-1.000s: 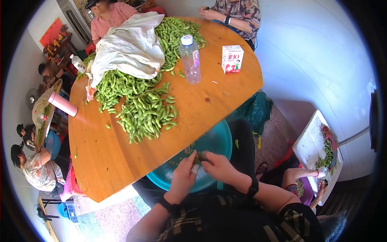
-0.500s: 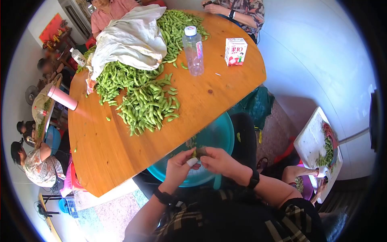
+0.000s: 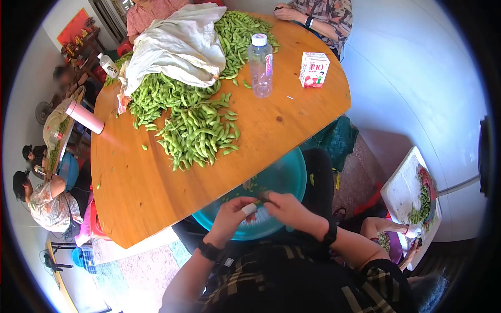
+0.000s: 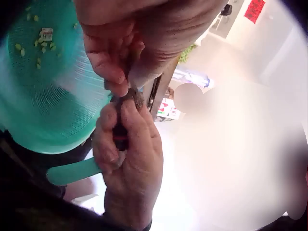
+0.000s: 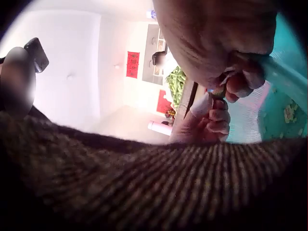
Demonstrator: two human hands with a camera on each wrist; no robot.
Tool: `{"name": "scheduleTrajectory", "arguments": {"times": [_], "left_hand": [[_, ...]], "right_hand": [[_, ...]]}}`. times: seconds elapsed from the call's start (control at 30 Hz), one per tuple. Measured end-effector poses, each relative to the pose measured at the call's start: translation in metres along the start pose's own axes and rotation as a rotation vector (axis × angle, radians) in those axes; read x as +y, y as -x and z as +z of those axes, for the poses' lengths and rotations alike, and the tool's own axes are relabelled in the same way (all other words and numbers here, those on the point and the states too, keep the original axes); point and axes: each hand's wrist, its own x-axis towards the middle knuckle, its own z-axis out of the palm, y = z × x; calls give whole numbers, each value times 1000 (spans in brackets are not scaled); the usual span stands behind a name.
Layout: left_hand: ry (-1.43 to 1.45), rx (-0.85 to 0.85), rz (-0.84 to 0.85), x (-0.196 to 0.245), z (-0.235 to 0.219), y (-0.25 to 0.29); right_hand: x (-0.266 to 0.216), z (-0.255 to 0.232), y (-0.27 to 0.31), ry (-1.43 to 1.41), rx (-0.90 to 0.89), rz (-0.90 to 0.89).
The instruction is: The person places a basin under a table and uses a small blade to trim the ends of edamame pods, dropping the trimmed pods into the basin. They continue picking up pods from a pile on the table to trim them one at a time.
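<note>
Over a teal basin (image 3: pixel 286 169), my two hands meet at the fingertips. My left hand (image 3: pixel 229 218), with a white wrap on its thumb, pinches a green soybean pod (image 3: pixel 258 202). Opposite it, my right hand (image 3: pixel 292 213) curls round a small dark tool (image 4: pixel 121 131) with a thin red line; its kind cannot be told. The tool's end lies against the pod and the left fingertips. Several loose green beans (image 4: pixel 38 45) and a small printed scrap (image 4: pixel 46 34) lie in the basin, whose inner surface looks like mesh. Fingers hide most of the pod.
A wooden table (image 3: pixel 156 198) edges over the basin. It bears a heap of pods (image 3: pixel 195 138), a white cloth (image 3: pixel 177 49), a clear bottle (image 3: pixel 261 73), a carton (image 3: pixel 314 70) and a pink tumbler (image 3: pixel 85 117). Other people sit around; a white board (image 3: pixel 404 180) stands at right.
Both hands stay together above the basin while the fingers shift around the pod. The left thumb's white wrap has turned more into sight. The head view has swung slightly.
</note>
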Motion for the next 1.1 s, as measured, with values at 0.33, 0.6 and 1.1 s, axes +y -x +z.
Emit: {"name": "scheduleTrajectory", "arguments": {"times": [0.33,0.6,1.1], "left_hand": [[269,98,-109,6,12,-4],[-535,256,308,-4,19,-3],[-784,355,577,-6,32,-3]], "right_hand": [[-27,0,-1,102,27,23],[-17,8,-12,35,-44,32],[3,21,-11,-48,104,-79]]}}
